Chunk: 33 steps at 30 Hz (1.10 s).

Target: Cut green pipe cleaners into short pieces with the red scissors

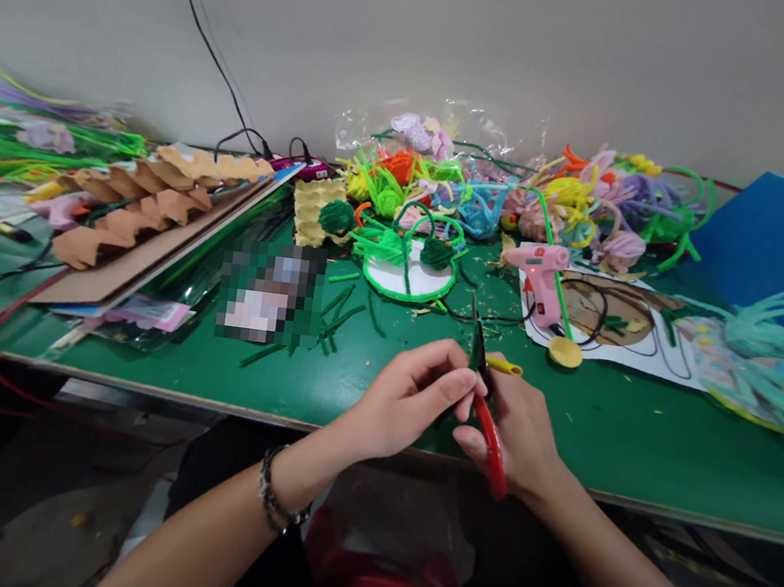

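Note:
Near the table's front edge, my right hand (519,423) is wrapped round red-handled scissors (491,447), whose dark blades point up and away. My left hand (415,393) meets it at the blades, thumb and fingers pinched on a short dark green piece (476,350) that is partly hidden by the fingers. Just beyond the hands stands a white round base (394,273) with a bright green rim, holding green pipe-cleaner shapes. A yellow tube end (504,366) shows behind my right hand.
A pink glue gun (541,278) stands on white paper at the right, its cord trailing left. Colourful pipe-cleaner bundles (481,204) line the wall. Cut green pieces (342,316) lie left of the hands. Cardboard (155,245) and egg-tray strips fill the left; a blue board (770,245) is right.

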Available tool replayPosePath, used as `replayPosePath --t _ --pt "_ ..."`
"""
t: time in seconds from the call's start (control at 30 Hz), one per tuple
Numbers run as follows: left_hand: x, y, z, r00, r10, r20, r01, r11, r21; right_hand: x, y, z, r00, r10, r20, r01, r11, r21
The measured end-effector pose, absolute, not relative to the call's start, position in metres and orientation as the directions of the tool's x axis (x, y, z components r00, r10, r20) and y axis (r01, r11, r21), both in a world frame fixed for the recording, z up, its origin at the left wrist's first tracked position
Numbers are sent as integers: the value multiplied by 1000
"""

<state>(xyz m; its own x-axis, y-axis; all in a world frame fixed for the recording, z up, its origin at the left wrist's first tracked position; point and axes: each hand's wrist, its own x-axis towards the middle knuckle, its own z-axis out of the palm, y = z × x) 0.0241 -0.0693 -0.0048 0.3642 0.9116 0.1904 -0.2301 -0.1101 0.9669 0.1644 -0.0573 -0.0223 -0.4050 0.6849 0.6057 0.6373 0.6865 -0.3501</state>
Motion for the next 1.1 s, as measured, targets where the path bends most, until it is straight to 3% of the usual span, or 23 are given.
replayPosePath --t 0.33,0.83,1.1 --pt "26 -69 -5 403 893 200 -299 -78 951 164 -58 -22 -385 711 589 599 677 -427" --pt "27 -70 -8 416 884 211 -286 -92 954 166 -59 -24 -436 659 613 604 719 -344" --pt "29 -71 -6 416 885 209 -341 -62 938 165 -61 -22 -404 641 652 584 729 -355"
